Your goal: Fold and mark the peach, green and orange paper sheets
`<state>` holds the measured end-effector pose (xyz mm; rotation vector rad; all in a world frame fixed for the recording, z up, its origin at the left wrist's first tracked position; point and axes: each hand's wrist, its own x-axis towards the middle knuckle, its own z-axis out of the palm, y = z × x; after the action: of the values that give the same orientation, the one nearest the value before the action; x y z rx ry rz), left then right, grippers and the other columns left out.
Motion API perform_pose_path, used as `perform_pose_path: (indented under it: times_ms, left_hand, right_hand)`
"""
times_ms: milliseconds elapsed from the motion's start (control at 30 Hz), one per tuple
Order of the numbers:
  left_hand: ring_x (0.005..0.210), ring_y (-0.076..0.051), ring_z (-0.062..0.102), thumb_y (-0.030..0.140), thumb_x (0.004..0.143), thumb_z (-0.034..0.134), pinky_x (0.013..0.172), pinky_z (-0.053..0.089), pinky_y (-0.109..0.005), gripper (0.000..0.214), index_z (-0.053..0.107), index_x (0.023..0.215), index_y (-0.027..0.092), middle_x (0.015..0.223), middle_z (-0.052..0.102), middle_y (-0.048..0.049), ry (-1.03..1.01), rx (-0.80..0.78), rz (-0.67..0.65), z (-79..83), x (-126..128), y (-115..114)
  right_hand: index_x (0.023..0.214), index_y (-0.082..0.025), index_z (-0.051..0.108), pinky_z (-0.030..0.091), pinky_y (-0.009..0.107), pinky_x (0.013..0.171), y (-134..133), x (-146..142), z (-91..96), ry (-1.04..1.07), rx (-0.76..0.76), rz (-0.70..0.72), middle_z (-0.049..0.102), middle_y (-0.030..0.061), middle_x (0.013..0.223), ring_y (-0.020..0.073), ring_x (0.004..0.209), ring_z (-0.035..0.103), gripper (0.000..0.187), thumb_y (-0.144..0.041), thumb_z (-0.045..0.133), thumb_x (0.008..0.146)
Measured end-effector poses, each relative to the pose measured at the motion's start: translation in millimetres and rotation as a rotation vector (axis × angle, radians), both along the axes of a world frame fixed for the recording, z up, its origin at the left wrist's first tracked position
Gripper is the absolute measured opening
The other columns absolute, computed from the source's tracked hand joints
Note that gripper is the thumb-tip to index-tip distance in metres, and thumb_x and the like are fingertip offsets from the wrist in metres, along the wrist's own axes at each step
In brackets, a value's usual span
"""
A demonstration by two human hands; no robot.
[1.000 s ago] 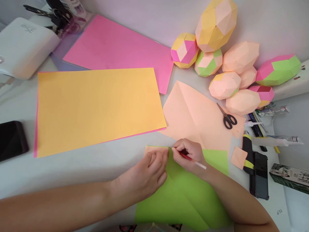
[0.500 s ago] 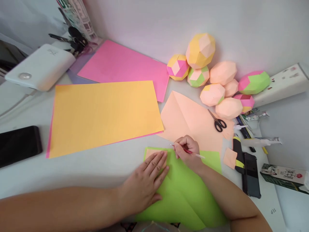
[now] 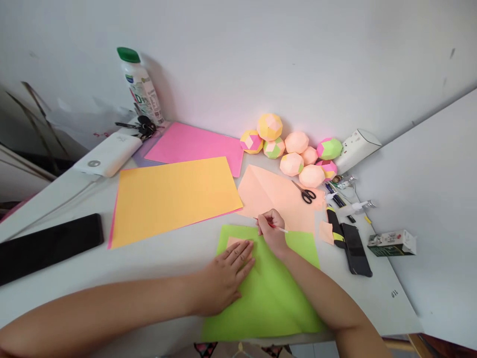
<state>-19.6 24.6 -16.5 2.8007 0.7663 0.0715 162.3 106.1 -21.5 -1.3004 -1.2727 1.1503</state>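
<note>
My left hand (image 3: 227, 271) lies flat, fingers stretched out, pressing a small peach paper piece (image 3: 233, 241) onto a green sheet (image 3: 276, 293). Most of that piece is hidden under my fingers. In my right hand (image 3: 273, 231) is a slim red pen (image 3: 278, 227), pinched with its tip pointing left, just above the green sheet's upper edge. Behind this hand lies a larger creased peach sheet (image 3: 261, 191), with black-handled scissors (image 3: 307, 195) on its right part.
Yellow (image 3: 175, 201) and pink (image 3: 201, 146) sheets lie to the left. Several faceted paper balls (image 3: 296, 142) sit along the wall. At right are a phone (image 3: 356, 248), a cutter (image 3: 335, 227) and a small carton (image 3: 391, 242). A power bank (image 3: 110, 154) and black phone (image 3: 52, 246) lie left.
My view has tilted up, showing more wall and the whole bottle. A wider green border now shows around the small peach piece. Both hands keep their hold.
</note>
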Motion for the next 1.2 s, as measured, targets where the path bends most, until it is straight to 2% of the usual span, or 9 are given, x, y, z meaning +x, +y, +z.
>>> perform_pose_path:
  times_ms: [100,233,367,633,733,867,967,1100,1200]
  left_hand:
    - [0.144,-0.036,0.01,0.037,0.087,0.055,0.115,0.02,-0.046,0.078,0.019,0.149,0.005,0.154,0.01,-0.0238,0.061,-0.064,-0.009,9.7,-5.1,-1.4]
    - [0.144,-0.035,0.011,0.039,0.09,0.05,0.115,0.022,-0.045,0.076,0.017,0.149,0.003,0.154,0.01,-0.0242,0.104,-0.145,-0.011,17.0,5.0,2.6]
    - [0.143,-0.037,0.012,0.044,0.092,0.045,0.115,0.021,-0.048,0.073,0.023,0.147,0.0,0.153,0.011,-0.0248,0.062,-0.12,0.003,6.7,32.2,12.5]
    - [0.143,-0.038,0.012,0.047,0.096,0.031,0.116,0.016,-0.05,0.07,0.024,0.146,-0.002,0.153,0.015,-0.0259,-0.044,0.011,0.024,-14.4,53.6,21.5]
    - [0.143,-0.037,0.012,0.044,0.096,0.031,0.116,0.017,-0.05,0.068,0.022,0.146,-0.002,0.153,0.016,-0.0262,-0.101,0.068,0.026,-17.6,50.9,17.8]
    - [0.141,-0.035,0.023,0.04,0.092,0.043,0.116,0.023,-0.05,0.066,0.028,0.144,0.001,0.149,0.033,-0.0235,-0.199,0.072,0.082,-15.6,49.1,14.4]
    - [0.137,-0.033,0.031,0.031,0.088,0.049,0.115,0.028,-0.051,0.058,0.038,0.138,0.003,0.139,0.044,-0.0214,-0.289,0.04,0.145,-10.9,49.2,14.3]
    - [0.134,-0.033,0.034,0.02,0.084,0.049,0.112,0.034,-0.051,0.051,0.045,0.132,0.004,0.131,0.048,-0.0199,-0.362,0.026,0.202,-6.7,49.8,15.7]
    - [0.134,-0.033,0.035,0.023,0.084,0.051,0.112,0.034,-0.052,0.048,0.05,0.13,0.008,0.131,0.049,-0.018,-0.346,0.063,0.227,-6.5,49.5,14.9]
  right_hand:
    - [0.066,-0.02,0.045,0.039,0.02,0.043,-6.5,-5.6,-1.2,0.027,0.02,-0.027,0.052,-0.0081,0.052,0.0059,0.041,0.045,0.024,-0.033,0.061,0.079]
    - [0.067,-0.02,0.046,0.036,0.019,0.041,-6.0,-3.8,-2.3,0.08,0.011,0.016,0.054,-0.0078,0.052,0.0055,0.04,0.045,0.024,-0.034,0.062,0.078]
    - [0.07,-0.02,0.049,0.032,0.018,0.036,1.3,5.2,-4.1,0.124,-0.005,0.099,0.054,-0.0073,0.051,0.0065,0.039,0.044,0.028,-0.043,0.063,0.078]
    - [0.086,-0.019,0.058,0.049,0.024,0.051,-1.4,35.7,12.3,0.051,0.073,0.169,0.066,0.0018,0.072,0.0126,0.061,0.061,0.038,-0.057,0.051,0.087]
    - [0.088,-0.018,0.062,0.051,0.027,0.064,-18.3,46.3,23.6,-0.067,0.168,0.169,0.066,0.0028,0.074,0.013,0.068,0.062,0.028,-0.043,0.051,0.092]
    - [0.096,-0.017,0.062,0.056,0.033,0.073,-42.1,49.6,21.4,-0.57,0.656,0.341,0.069,0.0065,0.086,0.0164,0.079,0.065,0.016,-0.018,0.047,0.093]
    - [0.107,-0.012,0.06,0.057,0.038,0.08,-51.1,47.9,9.8,-0.783,0.929,0.368,0.07,0.0145,0.103,0.0217,0.099,0.065,0.025,-0.007,0.045,0.088]
    - [0.12,-0.008,0.054,0.058,0.038,0.083,-50.0,50.2,0.3,-0.84,0.944,0.378,0.068,0.0186,0.112,0.023,0.107,0.063,0.036,-0.006,0.045,0.086]
    - [0.124,-0.006,0.052,0.057,0.038,0.087,-46.8,55.9,-0.1,-0.828,0.919,0.441,0.067,0.0196,0.114,0.0234,0.113,0.061,0.04,-0.006,0.046,0.085]
